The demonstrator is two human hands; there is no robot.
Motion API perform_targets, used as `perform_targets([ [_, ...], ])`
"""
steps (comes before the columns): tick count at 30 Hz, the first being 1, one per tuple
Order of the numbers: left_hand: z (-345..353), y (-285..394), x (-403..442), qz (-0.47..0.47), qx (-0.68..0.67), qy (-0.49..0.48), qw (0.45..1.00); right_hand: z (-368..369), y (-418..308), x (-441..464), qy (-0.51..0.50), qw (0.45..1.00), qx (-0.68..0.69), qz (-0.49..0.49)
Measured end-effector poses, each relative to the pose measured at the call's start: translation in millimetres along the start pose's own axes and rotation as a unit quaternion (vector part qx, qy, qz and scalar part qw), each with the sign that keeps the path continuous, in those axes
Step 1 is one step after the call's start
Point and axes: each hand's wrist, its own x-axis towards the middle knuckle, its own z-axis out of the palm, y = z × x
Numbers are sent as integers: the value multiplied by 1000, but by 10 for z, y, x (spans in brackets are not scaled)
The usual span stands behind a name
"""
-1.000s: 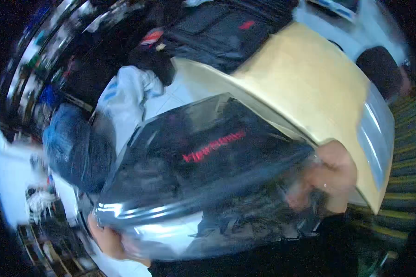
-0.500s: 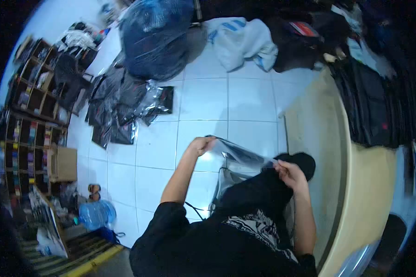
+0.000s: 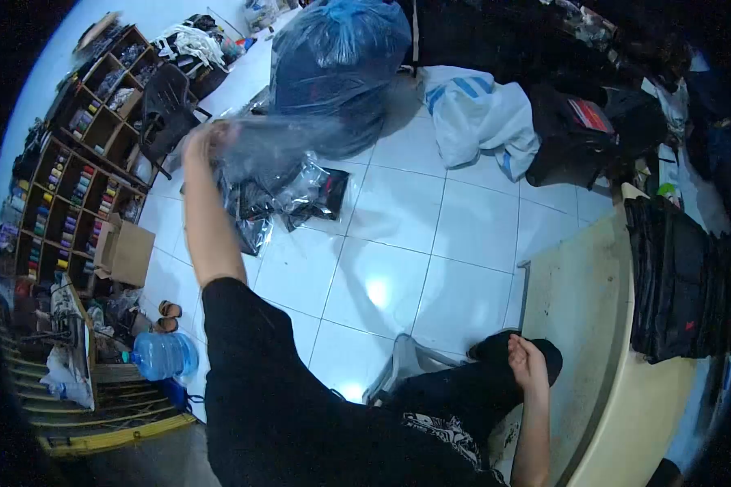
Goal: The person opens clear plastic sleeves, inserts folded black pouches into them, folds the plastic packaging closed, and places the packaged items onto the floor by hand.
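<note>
Over flr, L hand at blurred plastic, R hand nr leg

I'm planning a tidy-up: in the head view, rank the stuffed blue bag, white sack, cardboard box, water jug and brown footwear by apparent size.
1. Stuffed blue bag
2. White sack
3. Cardboard box and water jug: too alike to rank
4. Brown footwear
</note>
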Motion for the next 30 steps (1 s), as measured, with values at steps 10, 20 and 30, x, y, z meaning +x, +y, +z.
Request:
perform_targets([
  [10,-206,450,-555,290,291,63,910,194,216,-283,-12,998,46,43],
  [20,-1219,-978,-204,127,343,39,930,-297,417,-702,24,992,126,-14],
  [30,-1631,-3748,-588,44,785,-152,599,-499,504,-1140,132,981,67,-129],
])
